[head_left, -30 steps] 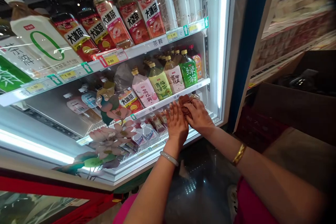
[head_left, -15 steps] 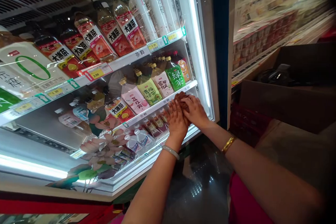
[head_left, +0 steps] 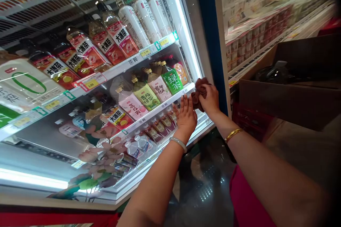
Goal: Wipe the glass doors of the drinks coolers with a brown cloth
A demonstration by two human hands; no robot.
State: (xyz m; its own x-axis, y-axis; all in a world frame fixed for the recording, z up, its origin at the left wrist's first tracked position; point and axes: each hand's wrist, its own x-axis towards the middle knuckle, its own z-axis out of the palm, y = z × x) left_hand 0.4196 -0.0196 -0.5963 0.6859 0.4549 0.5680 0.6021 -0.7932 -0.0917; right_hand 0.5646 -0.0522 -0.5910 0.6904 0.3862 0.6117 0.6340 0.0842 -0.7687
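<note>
My right hand (head_left: 210,100) is closed around a brown cloth (head_left: 198,96) at the right edge of the glass-fronted drinks cooler (head_left: 183,7). The cloth bunches up past my fingertips and lies against the door's side. Just left of it, my left hand (head_left: 186,117) rests flat with fingers stretched upward, seemingly on the glass. Behind the glass, a green-labelled tea bottle (head_left: 172,81) and a pink-labelled bottle (head_left: 160,88) stand on the middle shelf, above and left of my left hand.
Red-labelled bottles (head_left: 121,37) and white bottles (head_left: 145,16) fill the upper shelf. An open cardboard box (head_left: 282,101) holding a dark bottle stands on the right. Behind it is a chiller with stacked red cups (head_left: 253,40). Flower decorations (head_left: 98,154) show on the glass at lower left.
My right hand has moved right with the cloth, from beside my left hand to the cooler's edge. My left hand has shifted slightly right and down, and the view has turned a little.
</note>
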